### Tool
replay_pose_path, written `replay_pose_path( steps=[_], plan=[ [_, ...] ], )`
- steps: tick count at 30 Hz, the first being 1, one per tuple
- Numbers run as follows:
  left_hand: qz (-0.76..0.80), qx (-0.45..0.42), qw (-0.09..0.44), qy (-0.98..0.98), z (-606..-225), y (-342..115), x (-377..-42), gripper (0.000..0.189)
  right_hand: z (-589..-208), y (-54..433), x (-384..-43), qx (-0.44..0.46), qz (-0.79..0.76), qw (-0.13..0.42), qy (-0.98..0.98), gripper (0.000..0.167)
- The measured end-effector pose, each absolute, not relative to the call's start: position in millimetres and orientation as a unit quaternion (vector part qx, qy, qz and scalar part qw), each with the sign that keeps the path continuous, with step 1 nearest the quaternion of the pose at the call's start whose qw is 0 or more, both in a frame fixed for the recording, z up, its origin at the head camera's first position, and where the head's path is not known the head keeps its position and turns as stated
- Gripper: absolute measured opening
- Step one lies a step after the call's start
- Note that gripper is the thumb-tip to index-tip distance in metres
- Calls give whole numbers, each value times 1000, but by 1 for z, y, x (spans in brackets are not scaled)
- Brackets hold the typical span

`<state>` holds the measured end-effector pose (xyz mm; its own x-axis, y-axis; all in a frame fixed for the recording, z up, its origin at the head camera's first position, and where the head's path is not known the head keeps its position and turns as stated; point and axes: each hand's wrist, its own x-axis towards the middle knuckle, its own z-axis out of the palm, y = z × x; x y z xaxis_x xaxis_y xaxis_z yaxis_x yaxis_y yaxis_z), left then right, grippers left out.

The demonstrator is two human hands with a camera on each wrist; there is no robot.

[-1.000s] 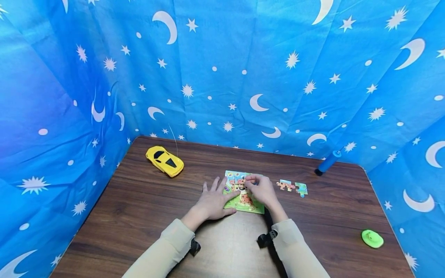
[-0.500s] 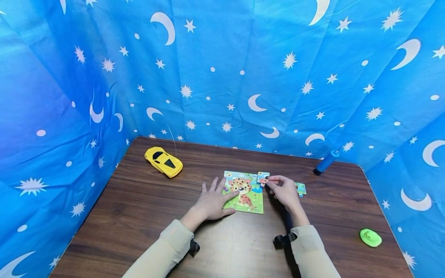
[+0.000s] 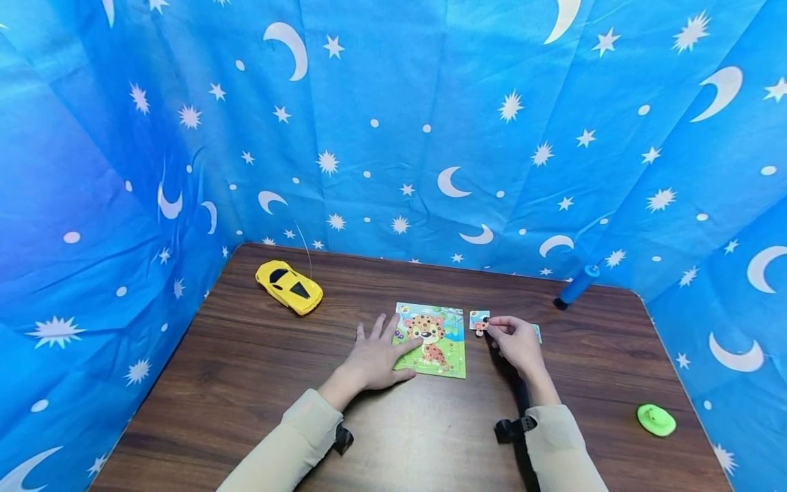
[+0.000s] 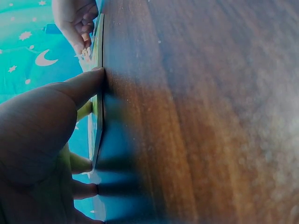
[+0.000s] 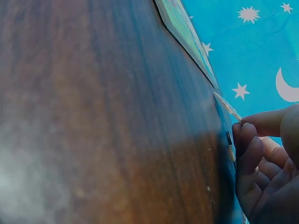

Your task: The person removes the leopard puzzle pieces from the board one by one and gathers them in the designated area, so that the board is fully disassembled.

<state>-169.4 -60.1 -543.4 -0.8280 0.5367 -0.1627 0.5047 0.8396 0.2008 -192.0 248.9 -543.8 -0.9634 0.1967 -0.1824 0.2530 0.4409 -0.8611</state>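
Observation:
A square jigsaw board (image 3: 453, 357) with a spotted leopard cub picture lies flat mid-table. My left hand (image 3: 376, 355) rests at its left edge, fingers spread and straight, the thumb on the board in the left wrist view. To the right of the board, my right hand (image 3: 518, 345) pinches a jigsaw piece (image 3: 478, 319) between thumb and index finger. The right wrist view shows this held piece (image 5: 227, 107) tilted, its near edge raised by the fingers. Another jigsaw piece (image 3: 537, 333), green and blue, is partly hidden behind the right hand.
A yellow toy car (image 3: 290, 287) with a thin antenna sits at the back left. A blue cylinder with a black end (image 3: 576, 287) lies at the back right. A small green hat-shaped object (image 3: 656, 419) rests near the right edge. Blue star-patterned curtain (image 3: 381, 164) surrounds the table (image 3: 215, 383).
My right hand has lifted a jigsaw piece from the board's upper part and carried it right, off the board, near the other pieces. The left hand has stayed in place.

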Motion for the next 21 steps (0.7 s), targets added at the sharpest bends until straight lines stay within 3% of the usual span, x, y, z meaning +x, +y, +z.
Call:
replay_pose_path(
  steps=[21],
  plan=[
    [79,275,107,952,-545,-61,-170,69,-549,248,-191,130,-502,13,855,19]
  ],
)
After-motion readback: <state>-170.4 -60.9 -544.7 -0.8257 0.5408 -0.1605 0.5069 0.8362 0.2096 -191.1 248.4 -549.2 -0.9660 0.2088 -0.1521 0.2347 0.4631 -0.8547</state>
